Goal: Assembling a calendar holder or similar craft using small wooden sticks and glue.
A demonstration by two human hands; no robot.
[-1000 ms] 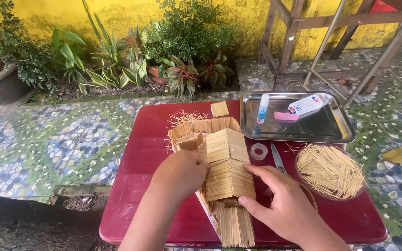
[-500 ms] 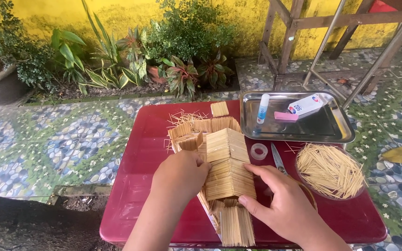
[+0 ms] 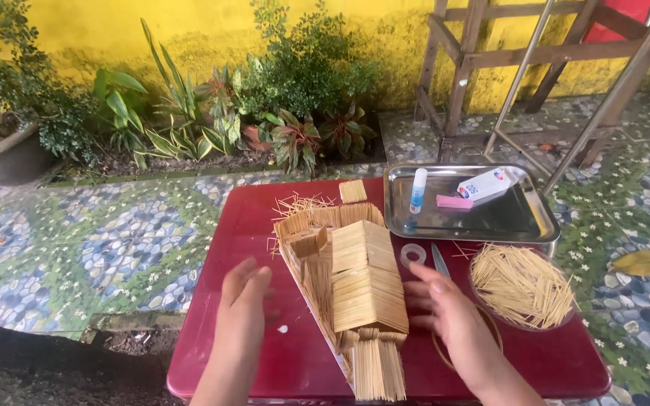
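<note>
A toothpick house (image 3: 355, 289) stands mid-table, walls and roof largely built — both hands, left (image 3: 241, 316) and right (image 3: 449, 323), open and empty beside it; loose toothpicks (image 3: 522, 286) to its right suggest more remains.

Yellow wall (image 3: 189, 30), green plants (image 3: 295, 83), pebble-mosaic floor (image 3: 77, 240), red table (image 3: 250, 218), wooden frame (image 3: 460, 68), daylight.

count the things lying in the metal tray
3: a white glue stick with a blue cap at the left, a pink eraser-like block mid-tray, a white box right of it. None looks hidden.
</note>
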